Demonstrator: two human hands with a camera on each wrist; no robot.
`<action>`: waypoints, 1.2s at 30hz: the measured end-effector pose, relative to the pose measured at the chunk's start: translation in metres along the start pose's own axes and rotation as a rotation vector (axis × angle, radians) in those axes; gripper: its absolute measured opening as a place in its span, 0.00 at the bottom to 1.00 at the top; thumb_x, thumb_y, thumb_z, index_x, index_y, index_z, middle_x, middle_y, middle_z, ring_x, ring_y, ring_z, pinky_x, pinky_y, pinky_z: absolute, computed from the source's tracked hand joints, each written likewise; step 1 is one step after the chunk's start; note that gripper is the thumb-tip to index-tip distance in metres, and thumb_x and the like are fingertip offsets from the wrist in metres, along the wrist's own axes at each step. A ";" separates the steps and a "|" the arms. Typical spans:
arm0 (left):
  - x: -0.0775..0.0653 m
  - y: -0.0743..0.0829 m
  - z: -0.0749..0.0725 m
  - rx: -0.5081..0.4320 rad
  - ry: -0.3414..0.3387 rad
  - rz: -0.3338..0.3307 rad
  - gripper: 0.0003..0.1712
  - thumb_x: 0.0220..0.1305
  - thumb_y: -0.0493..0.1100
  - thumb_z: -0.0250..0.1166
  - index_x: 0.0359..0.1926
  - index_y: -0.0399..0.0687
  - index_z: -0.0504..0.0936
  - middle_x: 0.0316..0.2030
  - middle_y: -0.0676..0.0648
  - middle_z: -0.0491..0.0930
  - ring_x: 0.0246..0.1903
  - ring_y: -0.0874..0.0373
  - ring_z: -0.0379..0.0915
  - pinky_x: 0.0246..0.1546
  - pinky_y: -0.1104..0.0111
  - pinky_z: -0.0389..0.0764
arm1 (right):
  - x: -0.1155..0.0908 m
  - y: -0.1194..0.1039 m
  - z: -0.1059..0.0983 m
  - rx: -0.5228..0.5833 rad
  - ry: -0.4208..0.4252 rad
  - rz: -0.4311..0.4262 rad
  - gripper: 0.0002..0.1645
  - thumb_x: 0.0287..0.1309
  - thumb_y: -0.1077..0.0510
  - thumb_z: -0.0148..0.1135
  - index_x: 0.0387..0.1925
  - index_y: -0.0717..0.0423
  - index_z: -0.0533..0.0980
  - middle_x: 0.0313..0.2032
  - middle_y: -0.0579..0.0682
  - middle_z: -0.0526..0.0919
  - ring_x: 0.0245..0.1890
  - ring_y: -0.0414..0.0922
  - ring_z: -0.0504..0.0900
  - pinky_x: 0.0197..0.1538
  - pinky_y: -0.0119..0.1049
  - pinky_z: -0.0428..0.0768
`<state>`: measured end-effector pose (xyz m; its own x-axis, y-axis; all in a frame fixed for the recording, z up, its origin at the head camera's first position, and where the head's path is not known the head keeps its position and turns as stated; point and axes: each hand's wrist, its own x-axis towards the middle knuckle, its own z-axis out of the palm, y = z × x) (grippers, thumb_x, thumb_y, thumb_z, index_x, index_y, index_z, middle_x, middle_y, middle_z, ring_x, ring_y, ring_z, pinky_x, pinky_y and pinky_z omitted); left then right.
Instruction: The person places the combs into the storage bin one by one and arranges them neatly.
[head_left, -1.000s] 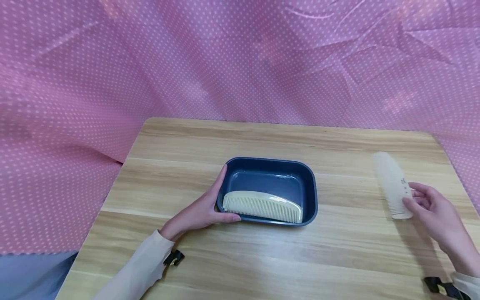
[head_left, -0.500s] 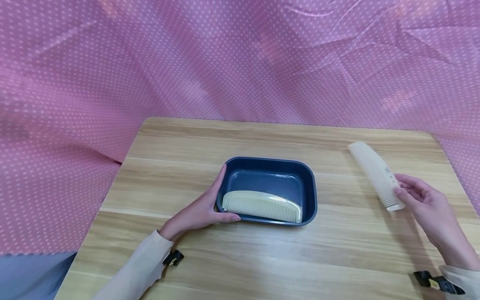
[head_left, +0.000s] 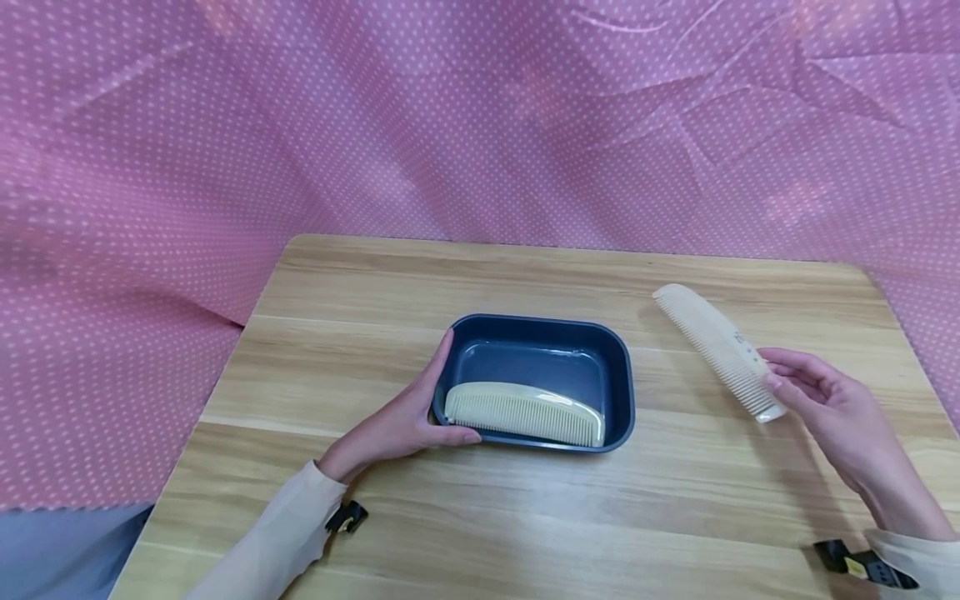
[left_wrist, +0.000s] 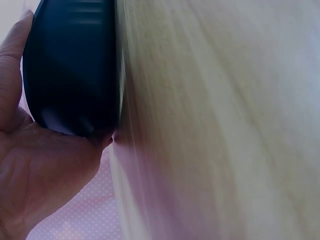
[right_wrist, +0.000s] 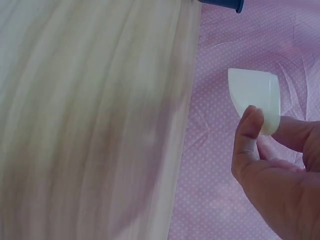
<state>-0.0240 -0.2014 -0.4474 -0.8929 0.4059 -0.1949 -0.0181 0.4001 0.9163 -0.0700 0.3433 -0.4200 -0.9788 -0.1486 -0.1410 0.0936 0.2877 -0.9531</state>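
Observation:
A dark blue rectangular tray (head_left: 532,360) stands on the table, its left end held by my left hand (head_left: 397,427). The thumb lies along the near rim and the fingers reach up the left side. Inside, along the near wall, lies a pale cream comb (head_left: 525,410) with its teeth toward me. My right hand (head_left: 843,421) pinches a second cream comb (head_left: 708,346) by its near end, between thumb and fingers. That comb slants up and left over the table, to the right of the tray, with small dark print near the grip.
The wood-grain table (head_left: 555,517) has rounded far corners. A pink cloth with white dots (head_left: 480,125) hangs behind it and down the left side. Each wrist wears a small black device (head_left: 347,517).
My right hand has moved left with its comb, which has tilted further left toward the tray. The left hand, the tray and the comb in it have stayed put.

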 end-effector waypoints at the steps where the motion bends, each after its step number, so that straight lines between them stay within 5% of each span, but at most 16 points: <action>1: 0.000 0.000 0.000 0.001 0.001 0.001 0.81 0.62 0.54 0.84 0.85 0.81 0.22 0.86 0.64 0.31 0.84 0.62 0.31 0.81 0.44 0.44 | 0.000 -0.001 0.001 -0.021 -0.016 -0.004 0.23 0.79 0.65 0.64 0.69 0.47 0.80 0.50 0.37 0.86 0.48 0.30 0.85 0.49 0.20 0.81; 13: -0.001 -0.002 -0.001 0.002 0.003 -0.004 0.81 0.62 0.55 0.84 0.84 0.83 0.22 0.86 0.65 0.31 0.84 0.62 0.31 0.81 0.44 0.45 | -0.003 -0.007 0.013 -0.140 -0.129 -0.080 0.31 0.80 0.68 0.60 0.79 0.53 0.72 0.57 0.36 0.85 0.54 0.30 0.85 0.52 0.22 0.81; 23: 0.001 0.001 -0.001 0.000 0.004 -0.001 0.81 0.62 0.55 0.84 0.87 0.75 0.23 0.86 0.65 0.31 0.84 0.62 0.31 0.81 0.44 0.45 | -0.002 -0.014 0.033 0.049 -0.123 -0.082 0.27 0.79 0.69 0.61 0.74 0.57 0.77 0.53 0.42 0.89 0.50 0.34 0.87 0.51 0.25 0.82; 28: 0.000 0.003 -0.002 0.002 0.003 0.010 0.81 0.62 0.55 0.84 0.87 0.72 0.23 0.86 0.62 0.31 0.84 0.60 0.31 0.81 0.43 0.45 | 0.000 -0.020 0.043 0.018 -0.118 -0.069 0.24 0.79 0.66 0.62 0.72 0.57 0.79 0.52 0.42 0.89 0.50 0.34 0.87 0.50 0.25 0.83; 36: 0.001 0.003 -0.002 0.002 0.002 0.011 0.80 0.62 0.55 0.84 0.85 0.81 0.23 0.86 0.63 0.31 0.84 0.60 0.31 0.81 0.44 0.45 | 0.001 -0.025 0.059 0.045 -0.137 -0.061 0.21 0.79 0.65 0.64 0.68 0.61 0.81 0.53 0.42 0.89 0.50 0.34 0.87 0.49 0.27 0.84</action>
<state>-0.0255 -0.2014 -0.4444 -0.8938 0.4087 -0.1843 -0.0078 0.3969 0.9178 -0.0630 0.2800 -0.4123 -0.9492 -0.2931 -0.1146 0.0457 0.2319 -0.9717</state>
